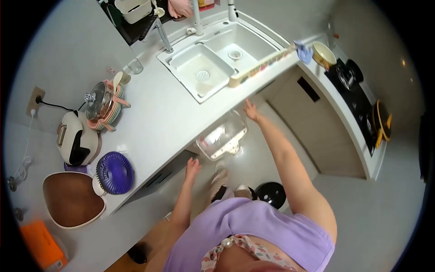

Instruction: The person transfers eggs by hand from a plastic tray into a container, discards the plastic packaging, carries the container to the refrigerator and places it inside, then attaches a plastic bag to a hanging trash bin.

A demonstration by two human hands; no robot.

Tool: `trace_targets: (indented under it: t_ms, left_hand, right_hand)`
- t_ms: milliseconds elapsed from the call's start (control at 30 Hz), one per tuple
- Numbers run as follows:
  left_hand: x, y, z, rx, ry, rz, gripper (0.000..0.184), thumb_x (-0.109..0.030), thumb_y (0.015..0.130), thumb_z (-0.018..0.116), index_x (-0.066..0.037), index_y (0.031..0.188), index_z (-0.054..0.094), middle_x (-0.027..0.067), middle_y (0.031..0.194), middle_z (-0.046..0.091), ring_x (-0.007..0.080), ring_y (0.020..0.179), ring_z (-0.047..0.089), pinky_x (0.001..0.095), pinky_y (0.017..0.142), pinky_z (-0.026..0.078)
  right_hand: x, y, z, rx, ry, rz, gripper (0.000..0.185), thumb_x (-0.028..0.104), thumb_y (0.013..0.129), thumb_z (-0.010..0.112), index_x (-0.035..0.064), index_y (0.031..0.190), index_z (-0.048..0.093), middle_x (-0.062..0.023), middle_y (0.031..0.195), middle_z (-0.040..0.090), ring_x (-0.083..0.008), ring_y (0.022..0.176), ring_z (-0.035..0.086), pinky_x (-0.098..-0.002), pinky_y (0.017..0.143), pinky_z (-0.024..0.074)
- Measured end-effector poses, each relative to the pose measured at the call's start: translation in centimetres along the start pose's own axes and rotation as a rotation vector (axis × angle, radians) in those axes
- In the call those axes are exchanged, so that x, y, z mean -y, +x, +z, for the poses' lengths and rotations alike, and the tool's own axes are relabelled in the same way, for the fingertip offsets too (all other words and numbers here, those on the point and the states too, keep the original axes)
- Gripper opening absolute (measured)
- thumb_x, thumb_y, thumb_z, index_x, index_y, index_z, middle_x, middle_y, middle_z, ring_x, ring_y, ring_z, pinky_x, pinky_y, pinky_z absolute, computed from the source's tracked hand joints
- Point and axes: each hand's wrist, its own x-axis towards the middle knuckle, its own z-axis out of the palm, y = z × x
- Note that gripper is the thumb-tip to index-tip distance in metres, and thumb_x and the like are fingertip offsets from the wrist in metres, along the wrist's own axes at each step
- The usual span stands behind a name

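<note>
A clear plastic bin (pixel 220 139) with a white front edge is below the counter, in front of the sink. My right hand (pixel 250 110) is at its upper right side, fingers apart and holding nothing. My left hand (pixel 193 167) hangs to the bin's lower left, beside the cabinet front, also with its fingers apart and nothing in them. Whether the bin rests on the floor or sticks out of the cabinet, I cannot tell.
A white double sink (pixel 197 72) is set into the white counter (pixel 158 113). Left stand a rice cooker (pixel 78 138), a glass-lidded pot (pixel 100 102) and a purple basket (pixel 115 172). The stove (pixel 351 99) is right. A round black object (pixel 271 195) sits by my feet.
</note>
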Motion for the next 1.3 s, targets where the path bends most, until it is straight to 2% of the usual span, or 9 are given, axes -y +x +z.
trace_targets:
  t_ms: [67, 167, 300, 400, 533, 700, 933, 1067, 1300]
  left_hand:
    - [-1.2, 0.4, 0.5, 0.02, -0.008, -0.071, 0.077, -0.045, 0.087, 0.055, -0.009, 0.143, 0.016, 0.0161, 0.139, 0.033, 0.0269, 0.109, 0.051, 0.0409, 0.084, 0.045]
    - [-0.7, 2.1, 0.6, -0.019, -0.016, 0.046, 0.075, -0.042, 0.086, 0.057, -0.01, 0.142, 0.019, 0.0131, 0.136, 0.038, 0.0217, 0.104, 0.054, 0.033, 0.079, 0.046]
    - [0.4, 4.0, 1.5, -0.029, 0.103, 0.013, 0.075, -0.042, 0.087, 0.057, -0.011, 0.143, 0.018, 0.0125, 0.14, 0.034, 0.0235, 0.114, 0.048, 0.035, 0.084, 0.044]
    - [0.0, 3.6, 2.4, -0.01, -0.064, -0.063, 0.071, -0.041, 0.088, 0.056, -0.01, 0.142, 0.022, 0.0117, 0.137, 0.039, 0.0229, 0.115, 0.047, 0.0355, 0.087, 0.043]
    - [-0.1, 2.8, 3.2, -0.045, -0.18, -0.019, 0.058, -0.039, 0.091, 0.051, -0.009, 0.137, 0.032, 0.0077, 0.128, 0.047, 0.0194, 0.107, 0.052, 0.0342, 0.086, 0.044]
    - [0.3, 0.6, 2.3, -0.091, -0.035, 0.011, 0.044, -0.036, 0.092, 0.05, -0.008, 0.126, 0.047, 0.0057, 0.12, 0.053, 0.0161, 0.104, 0.053, 0.0326, 0.085, 0.045]
    - [1.9, -0.9, 0.2, -0.314, 0.267, 0.389, 0.044, -0.028, 0.093, 0.051, -0.004, 0.129, 0.045, 0.0126, 0.122, 0.053, 0.0196, 0.108, 0.052, 0.0287, 0.093, 0.04]
    - [1.4, 0.4, -1.3, -0.205, 0.223, 0.349, 0.044, -0.025, 0.093, 0.05, -0.005, 0.131, 0.043, 0.0134, 0.128, 0.05, 0.0189, 0.113, 0.05, 0.0273, 0.096, 0.037]
    - [1.4, 2.3, -3.4, -0.038, 0.325, 0.39, 0.039, -0.026, 0.092, 0.051, -0.008, 0.126, 0.05, 0.0098, 0.105, 0.062, 0.0165, 0.09, 0.059, 0.0275, 0.082, 0.045]
  right_hand:
    - [0.2, 0.1, 0.3, 0.0, 0.007, -0.012, 0.058, 0.032, 0.086, 0.048, 0.0136, 0.137, 0.028, -0.0286, 0.137, 0.023, -0.0435, 0.124, 0.032, -0.0422, 0.103, 0.0298]
    - [-1.1, 2.2, 0.6, 0.0, -0.085, -0.128, 0.049, 0.027, 0.087, 0.045, 0.0059, 0.13, 0.035, -0.0265, 0.13, 0.037, -0.0415, 0.123, 0.029, -0.043, 0.103, 0.028]
    - [-1.5, 2.8, 1.8, 0.028, -0.299, -0.161, 0.047, 0.019, 0.086, 0.045, 0.0051, 0.129, 0.035, -0.0229, 0.116, 0.051, -0.0407, 0.102, 0.049, -0.0441, 0.092, 0.0394]
    - [-1.9, 1.3, 1.4, 0.037, -0.218, -0.111, 0.049, 0.025, 0.085, 0.04, 0.0138, 0.131, 0.029, -0.0223, 0.125, 0.045, -0.0417, 0.107, 0.048, -0.046, 0.091, 0.041]
    - [-1.7, -4.4, -0.4, 0.029, -0.061, -0.121, 0.057, 0.019, 0.083, 0.04, 0.0218, 0.137, 0.022, -0.0197, 0.125, 0.046, -0.0381, 0.108, 0.05, -0.0447, 0.091, 0.041]
    - [-4.5, -10.5, 0.4, -0.011, 0.061, -0.097, 0.054, 0.016, 0.083, 0.041, 0.0205, 0.135, 0.026, -0.0181, 0.117, 0.05, -0.0364, 0.101, 0.053, -0.0434, 0.087, 0.0429]
    - [-5.2, -20.6, 2.0, -0.098, -0.013, -0.006, 0.05, 0.013, 0.082, 0.046, 0.0166, 0.13, 0.032, -0.0185, 0.105, 0.056, -0.0339, 0.092, 0.057, -0.0431, 0.078, 0.0469]
    - [-4.8, -25.3, 3.8, -0.147, 0.109, 0.009, 0.052, 0.016, 0.083, 0.05, 0.0142, 0.132, 0.032, -0.0208, 0.106, 0.057, -0.033, 0.092, 0.058, -0.0417, 0.078, 0.0477]
    - [-3.7, -29.9, 6.5, -0.215, 0.008, 0.158, 0.057, 0.022, 0.083, 0.057, 0.0115, 0.133, 0.032, -0.0224, 0.108, 0.056, -0.0334, 0.093, 0.059, -0.0418, 0.079, 0.0478]
